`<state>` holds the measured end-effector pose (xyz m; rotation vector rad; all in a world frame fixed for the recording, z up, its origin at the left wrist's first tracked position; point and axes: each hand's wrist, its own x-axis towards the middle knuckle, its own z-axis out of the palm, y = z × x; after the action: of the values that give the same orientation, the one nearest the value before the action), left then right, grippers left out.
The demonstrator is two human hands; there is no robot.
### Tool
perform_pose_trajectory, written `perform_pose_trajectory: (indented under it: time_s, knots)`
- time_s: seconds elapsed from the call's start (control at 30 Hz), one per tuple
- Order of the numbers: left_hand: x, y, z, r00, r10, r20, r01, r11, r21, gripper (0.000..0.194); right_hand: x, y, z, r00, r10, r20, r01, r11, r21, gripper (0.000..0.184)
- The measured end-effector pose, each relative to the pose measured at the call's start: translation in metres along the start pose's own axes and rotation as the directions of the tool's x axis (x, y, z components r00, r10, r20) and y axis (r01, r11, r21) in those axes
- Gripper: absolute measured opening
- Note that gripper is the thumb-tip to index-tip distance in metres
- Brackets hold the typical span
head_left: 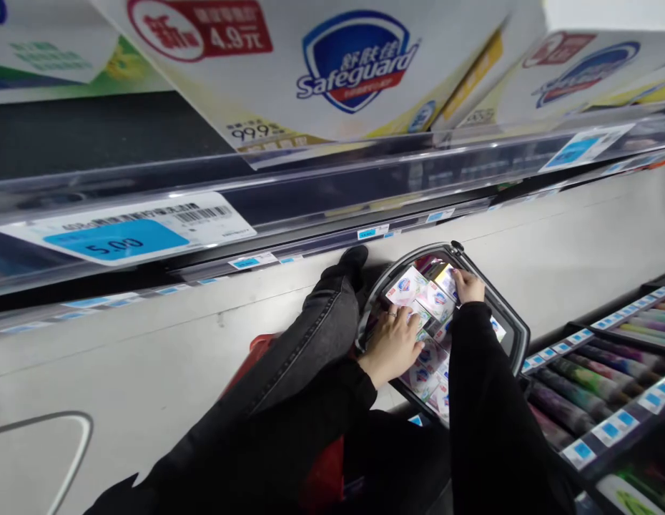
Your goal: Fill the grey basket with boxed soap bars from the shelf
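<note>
Pale shop floor (568, 229) lies beyond your hands; ahead of them, a shelf (332, 179) bears large soap cartons (359, 71), and coloured packages (587, 379) line another to the right of your right hand; from the head view, a basket (520, 335) of small soap boxes (409, 285) sits beneath both hands; your left hand (395, 345) rests on these, unclenched, fingers loosely spread; farther right, your right hand (470, 287) pinches a yellow-and-white box (447, 280) by its edge.

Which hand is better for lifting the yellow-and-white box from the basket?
The right hand, I think: its fingers are at that yellow-and-white box, while the left hand is over other boxes.
</note>
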<state>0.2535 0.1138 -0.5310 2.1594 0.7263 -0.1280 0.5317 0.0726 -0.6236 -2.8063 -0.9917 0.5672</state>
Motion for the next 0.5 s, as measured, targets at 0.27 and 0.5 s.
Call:
perform_pose_trajectory:
  time_s: [0.27,0.5]
  knots:
    - [-0.001,0.001,-0.002,1.0,0.005,0.001,-0.005,1.0,-0.013,0.036,-0.007,-0.014,-0.007,0.997,0.043,0.059,-0.039,0.997,-0.065,0.048]
    - [0.0,0.001,-0.002,1.0,0.016,0.015,-0.016,1.0,-0.008,0.034,-0.013,-0.033,-0.015,0.987,0.067,0.145,-0.021,0.954,-0.298,0.05]
